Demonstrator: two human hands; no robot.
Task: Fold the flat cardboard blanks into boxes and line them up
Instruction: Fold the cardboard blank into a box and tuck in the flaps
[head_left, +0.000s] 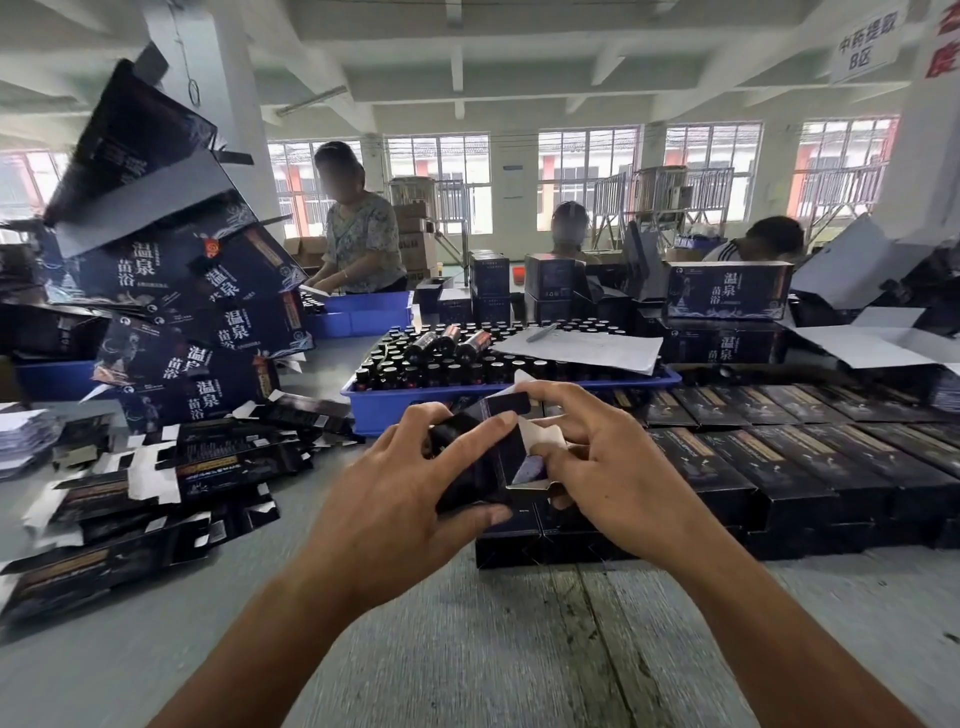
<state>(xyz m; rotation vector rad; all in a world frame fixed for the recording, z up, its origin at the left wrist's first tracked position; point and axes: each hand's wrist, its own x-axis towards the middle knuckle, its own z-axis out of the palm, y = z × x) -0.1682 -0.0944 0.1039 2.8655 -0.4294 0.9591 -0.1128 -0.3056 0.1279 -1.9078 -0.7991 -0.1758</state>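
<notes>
**Half-formed carton held over the tabletop, end flaps still open**

The grey tabletop (467, 639) carries everything: to the right, rows of finished boxes (779, 467) lying side by side; to the left, a loose heap of flat cardboard blanks (156, 483); behind the hands, a blue tray (405, 410) packed with small dark bottles (415, 364). Smaller and nearer, both hands hold one dark carton (480, 462) just above the tabletop, at the near-left end of the rows.

The left hand (405, 478) has its grip wrapped round the carton's body, thumb below and fingers over the top. The right hand (608, 462) pinches at the open end, where a white-backed flap (543, 441) stands up untucked.

The carton looks light and thin (easily crushed, probably), with glossy faces that may slip. Best held by the body along its creased edges, while fingertips push the flaps at their fold lines.
</notes>
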